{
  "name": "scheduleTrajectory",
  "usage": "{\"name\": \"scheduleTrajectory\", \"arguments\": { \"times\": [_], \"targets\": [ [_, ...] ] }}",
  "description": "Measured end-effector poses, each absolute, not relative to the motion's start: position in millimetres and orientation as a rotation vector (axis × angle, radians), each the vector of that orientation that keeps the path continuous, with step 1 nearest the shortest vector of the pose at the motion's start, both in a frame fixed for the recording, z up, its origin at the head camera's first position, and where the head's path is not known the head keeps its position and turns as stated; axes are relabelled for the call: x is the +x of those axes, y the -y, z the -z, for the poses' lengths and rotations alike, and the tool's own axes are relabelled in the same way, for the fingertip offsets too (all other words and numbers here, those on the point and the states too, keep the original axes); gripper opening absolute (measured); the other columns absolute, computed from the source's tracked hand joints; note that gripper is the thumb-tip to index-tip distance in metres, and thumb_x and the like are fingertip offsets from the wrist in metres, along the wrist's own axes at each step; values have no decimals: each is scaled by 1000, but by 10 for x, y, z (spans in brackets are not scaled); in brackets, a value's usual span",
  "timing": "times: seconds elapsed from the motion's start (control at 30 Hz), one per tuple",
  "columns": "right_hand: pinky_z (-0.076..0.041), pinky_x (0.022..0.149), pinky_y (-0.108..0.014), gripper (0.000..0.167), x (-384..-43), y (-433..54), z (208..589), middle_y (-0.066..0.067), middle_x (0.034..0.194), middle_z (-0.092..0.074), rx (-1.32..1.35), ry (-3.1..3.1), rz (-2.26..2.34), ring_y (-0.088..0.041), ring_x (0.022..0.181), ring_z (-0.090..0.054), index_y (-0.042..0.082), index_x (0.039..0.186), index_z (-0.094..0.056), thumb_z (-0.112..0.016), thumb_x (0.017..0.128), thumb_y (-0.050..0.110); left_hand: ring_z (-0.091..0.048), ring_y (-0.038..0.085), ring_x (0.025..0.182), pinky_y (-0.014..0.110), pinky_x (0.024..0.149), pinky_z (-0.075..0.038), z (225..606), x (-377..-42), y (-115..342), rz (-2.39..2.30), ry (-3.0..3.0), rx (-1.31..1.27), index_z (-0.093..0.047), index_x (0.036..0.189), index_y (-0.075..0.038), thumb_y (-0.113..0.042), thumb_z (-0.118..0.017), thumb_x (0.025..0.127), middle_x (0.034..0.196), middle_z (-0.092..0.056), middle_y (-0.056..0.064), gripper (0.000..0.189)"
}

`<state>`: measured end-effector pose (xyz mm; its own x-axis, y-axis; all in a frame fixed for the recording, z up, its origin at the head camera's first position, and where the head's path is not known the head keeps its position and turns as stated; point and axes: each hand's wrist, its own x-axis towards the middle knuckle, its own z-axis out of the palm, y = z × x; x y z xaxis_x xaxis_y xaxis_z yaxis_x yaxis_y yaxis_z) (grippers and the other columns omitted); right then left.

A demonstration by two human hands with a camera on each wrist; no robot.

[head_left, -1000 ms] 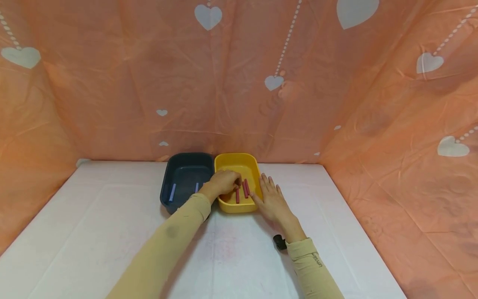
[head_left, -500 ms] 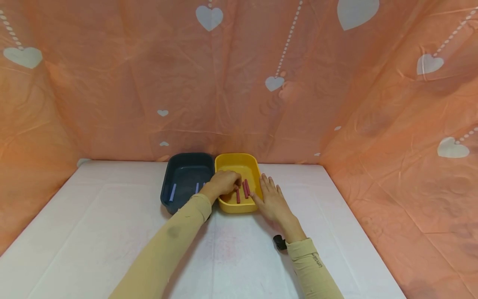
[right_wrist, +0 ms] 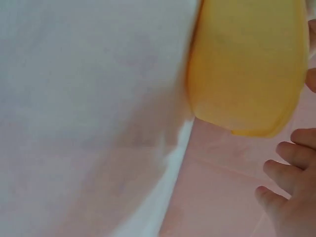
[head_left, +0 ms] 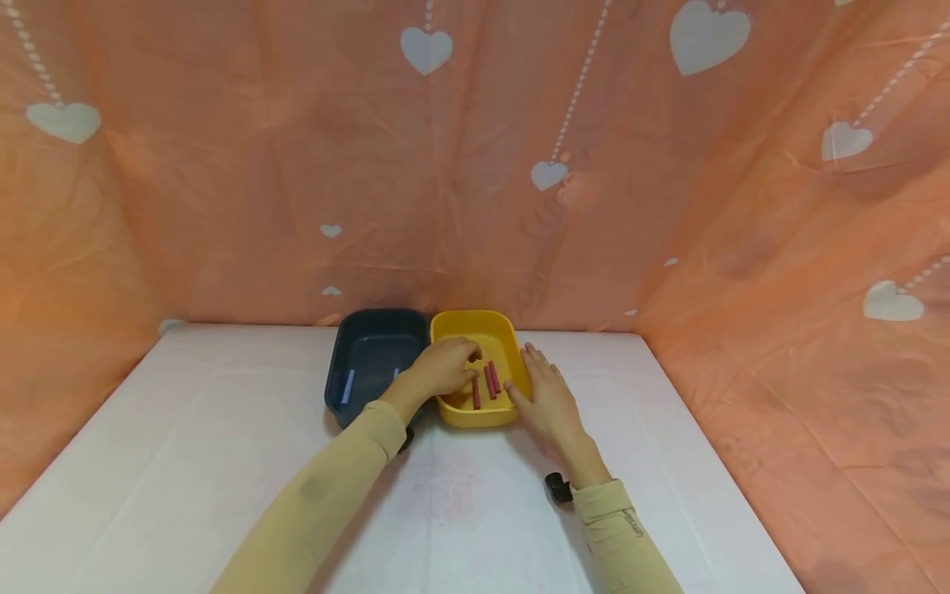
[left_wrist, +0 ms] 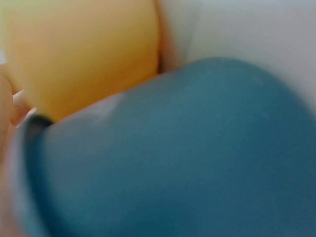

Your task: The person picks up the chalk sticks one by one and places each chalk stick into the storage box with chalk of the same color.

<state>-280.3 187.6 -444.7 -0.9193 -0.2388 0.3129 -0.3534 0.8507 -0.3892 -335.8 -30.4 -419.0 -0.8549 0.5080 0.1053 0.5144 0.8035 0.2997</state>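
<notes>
In the head view my left hand (head_left: 445, 365) reaches over the dark blue bin (head_left: 378, 326) into the yellow bin (head_left: 478, 419). Its thumb and fingers are parted, with a short red stick (head_left: 477, 394) lying just below the thumb. Two more red sticks (head_left: 491, 381) lie side by side to the right of it in the same bin. My right hand (head_left: 549, 404) rests along the yellow bin's right side, fingers extended, thumb at the rim. The right wrist view shows those fingers (right_wrist: 279, 177) spread near the yellow bin's outer wall (right_wrist: 242, 74).
The dark blue bin holds purple-blue sticks (head_left: 347, 387), partly covered by the left forearm. Both bins stand side by side at the back of the white table (head_left: 460, 511), before an orange curtain (head_left: 475, 206) with white hearts. Blue bin wall (left_wrist: 187, 163) fills much of the left wrist view.
My left hand has loosened, its thumb now apart from the fingers above the red stick. The right hand stays by the yellow bin. The head view has tilted slightly upward.
</notes>
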Motion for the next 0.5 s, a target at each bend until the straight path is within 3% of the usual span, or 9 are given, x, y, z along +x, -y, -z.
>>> {"name": "scheduleTrajectory", "arguments": {
  "times": [0.5],
  "targets": [
    [-24,122,-59,74,-2708,-2135,4310,-20,166,-33,430,2682,-586,-39,152,-33,-3,158,-36,-64,101,35,-54,36,133,55,115,-38,3914,-2840,826,493,2738,-562,-58,144,-5,-34,-70,100,144,-58,15,54]
  ]
}}
